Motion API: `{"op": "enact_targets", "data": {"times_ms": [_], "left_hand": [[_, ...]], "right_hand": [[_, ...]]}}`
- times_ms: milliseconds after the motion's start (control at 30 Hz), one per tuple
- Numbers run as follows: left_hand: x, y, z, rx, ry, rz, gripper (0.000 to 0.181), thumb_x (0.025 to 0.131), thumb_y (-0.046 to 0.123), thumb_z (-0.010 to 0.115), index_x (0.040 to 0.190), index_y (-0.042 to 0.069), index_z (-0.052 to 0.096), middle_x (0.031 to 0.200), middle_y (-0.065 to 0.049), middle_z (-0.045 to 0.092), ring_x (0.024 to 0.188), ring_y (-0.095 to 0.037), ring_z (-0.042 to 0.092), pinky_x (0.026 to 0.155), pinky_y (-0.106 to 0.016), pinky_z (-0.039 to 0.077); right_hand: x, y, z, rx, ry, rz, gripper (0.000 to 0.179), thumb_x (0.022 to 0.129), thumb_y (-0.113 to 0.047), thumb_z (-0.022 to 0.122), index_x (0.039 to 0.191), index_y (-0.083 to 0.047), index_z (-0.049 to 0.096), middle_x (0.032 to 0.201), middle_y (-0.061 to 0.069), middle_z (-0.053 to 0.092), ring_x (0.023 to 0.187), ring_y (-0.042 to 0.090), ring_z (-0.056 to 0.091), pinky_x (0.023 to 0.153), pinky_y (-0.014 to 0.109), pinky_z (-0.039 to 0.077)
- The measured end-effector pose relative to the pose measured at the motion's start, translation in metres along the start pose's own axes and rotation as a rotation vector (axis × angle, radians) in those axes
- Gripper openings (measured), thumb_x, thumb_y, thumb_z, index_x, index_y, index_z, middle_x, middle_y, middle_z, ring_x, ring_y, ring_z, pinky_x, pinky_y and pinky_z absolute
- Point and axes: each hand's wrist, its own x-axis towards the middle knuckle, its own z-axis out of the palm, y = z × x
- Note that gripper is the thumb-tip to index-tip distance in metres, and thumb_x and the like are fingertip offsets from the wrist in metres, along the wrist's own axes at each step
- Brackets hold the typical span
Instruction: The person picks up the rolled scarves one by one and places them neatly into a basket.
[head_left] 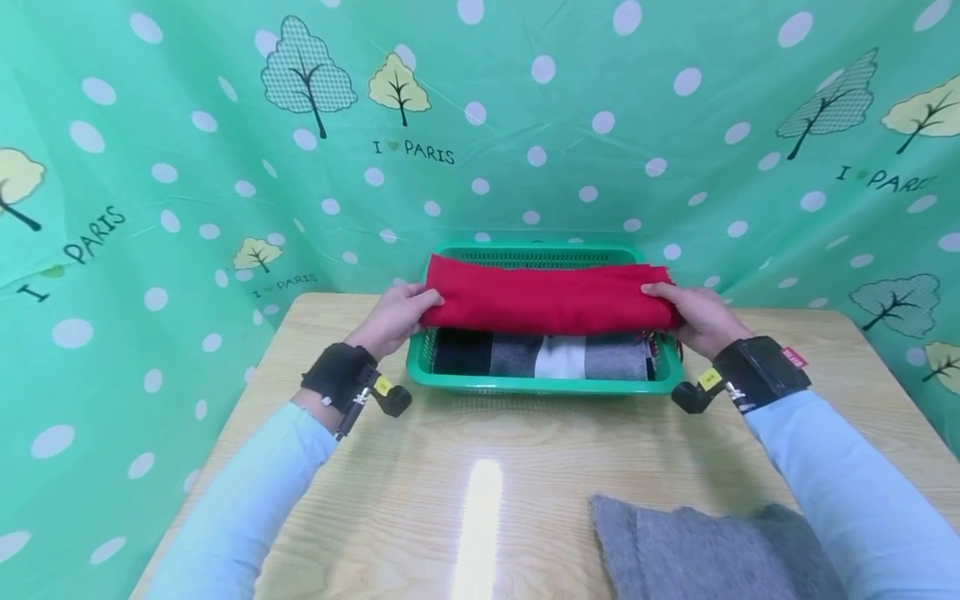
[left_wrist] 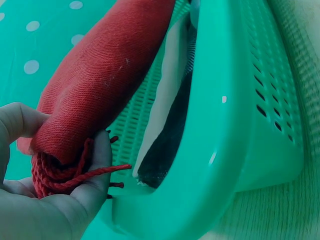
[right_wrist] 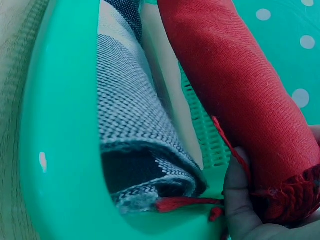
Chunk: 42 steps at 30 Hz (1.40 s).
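Note:
A folded red scarf (head_left: pixel 551 297) with fringed ends stretches between both hands over a green plastic basket (head_left: pixel 525 385). At its left end my left hand (head_left: pixel 397 318) grips it, thumb on top and fingers beneath; red tassels (left_wrist: pixel 65 175) show in that grip in the left wrist view. My right hand (head_left: pixel 697 317) pinches the other end the same way, with fringe (right_wrist: pixel 295 200) bunched at the fingers. Inside the basket, along its near side, lies a folded checked scarf (head_left: pixel 517 357) in black, grey and white, partly hidden under the red one.
The basket stands on a light wood table (head_left: pixel 360 492) against a green dotted curtain (head_left: pixel 540 125). A grey woolly cloth (head_left: pixel 697 550) lies at the table's near right, partly under my right sleeve (head_left: pixel 855 483).

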Motion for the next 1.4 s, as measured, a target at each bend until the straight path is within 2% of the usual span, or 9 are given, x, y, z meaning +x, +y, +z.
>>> {"op": "enact_targets", "data": {"times_ms": [100, 333, 567, 767, 900, 1133, 1300, 1400], "left_hand": [[0.001, 0.000, 0.000, 0.011, 0.000, 0.002, 0.053, 0.093, 0.017, 0.050, 0.142, 0.001, 0.035, 0.130, -0.011, 0.047, 0.105, -0.020, 0.049, 0.101, -0.033, 0.044], [0.003, -0.001, 0.000, 0.024, 0.004, 0.019, 0.049, 0.093, 0.017, 0.050, 0.138, -0.001, 0.040, 0.123, -0.010, 0.050, 0.099, -0.017, 0.051, 0.085, -0.021, 0.049], [0.005, 0.001, -0.003, 0.030, 0.002, 0.024, 0.048, 0.093, 0.017, 0.050, 0.137, -0.001, 0.041, 0.122, -0.010, 0.050, 0.103, -0.020, 0.050, 0.093, -0.028, 0.047], [0.007, 0.001, -0.005, 0.040, 0.014, 0.036, 0.043, 0.093, 0.017, 0.051, 0.132, 0.001, 0.047, 0.110, -0.007, 0.054, 0.096, -0.018, 0.050, 0.081, -0.021, 0.047], [0.008, 0.001, -0.005, 0.044, 0.027, 0.032, 0.040, 0.092, 0.018, 0.051, 0.129, 0.002, 0.050, 0.104, -0.004, 0.055, 0.093, -0.018, 0.050, 0.078, -0.021, 0.046], [0.010, 0.001, -0.005, 0.077, 0.064, 0.031, 0.036, 0.092, 0.019, 0.052, 0.124, 0.002, 0.053, 0.092, -0.002, 0.056, 0.076, -0.014, 0.049, 0.070, -0.020, 0.043], [0.012, 0.001, -0.005, 0.075, 0.070, 0.028, 0.038, 0.092, 0.019, 0.052, 0.127, 0.003, 0.052, 0.090, -0.001, 0.056, 0.066, -0.011, 0.047, 0.074, -0.020, 0.045], [0.014, 0.001, -0.006, 0.063, 0.071, 0.029, 0.037, 0.092, 0.018, 0.053, 0.126, 0.003, 0.052, 0.086, 0.000, 0.056, 0.055, -0.010, 0.041, 0.074, -0.019, 0.046]], "right_hand": [[0.001, 0.000, 0.000, -0.013, -0.003, -0.001, 0.091, 0.087, -0.040, 0.063, 0.151, -0.015, 0.004, 0.152, 0.000, 0.013, 0.132, 0.019, 0.021, 0.110, 0.028, 0.032], [0.002, 0.000, 0.000, -0.035, -0.008, -0.007, 0.092, 0.087, -0.041, 0.063, 0.151, -0.015, 0.002, 0.152, 0.001, 0.012, 0.134, 0.021, 0.019, 0.112, 0.031, 0.030], [0.004, -0.004, 0.004, -0.004, 0.009, 0.005, 0.093, 0.087, -0.040, 0.063, 0.151, -0.015, 0.001, 0.155, 0.002, 0.009, 0.135, 0.020, 0.018, 0.113, 0.033, 0.027], [0.007, -0.005, 0.004, 0.018, 0.001, 0.008, 0.093, 0.087, -0.039, 0.063, 0.151, -0.014, 0.000, 0.155, 0.000, 0.009, 0.135, 0.018, 0.020, 0.114, 0.032, 0.026], [0.009, -0.006, 0.006, 0.032, 0.003, 0.009, 0.092, 0.088, -0.038, 0.062, 0.151, -0.014, 0.000, 0.156, -0.001, 0.009, 0.135, 0.017, 0.020, 0.114, 0.031, 0.026], [0.012, -0.006, 0.008, 0.026, 0.018, -0.004, 0.089, 0.088, -0.037, 0.062, 0.151, -0.012, 0.005, 0.153, -0.001, 0.013, 0.133, 0.016, 0.023, 0.113, 0.030, 0.026], [0.014, -0.005, 0.010, 0.019, 0.028, -0.013, 0.087, 0.089, -0.036, 0.062, 0.151, -0.011, 0.006, 0.152, 0.000, 0.015, 0.132, 0.016, 0.024, 0.113, 0.030, 0.026], [0.014, -0.007, 0.011, 0.012, 0.032, -0.010, 0.087, 0.089, -0.036, 0.060, 0.151, -0.011, 0.004, 0.153, 0.000, 0.013, 0.133, 0.016, 0.023, 0.113, 0.030, 0.026]]}}
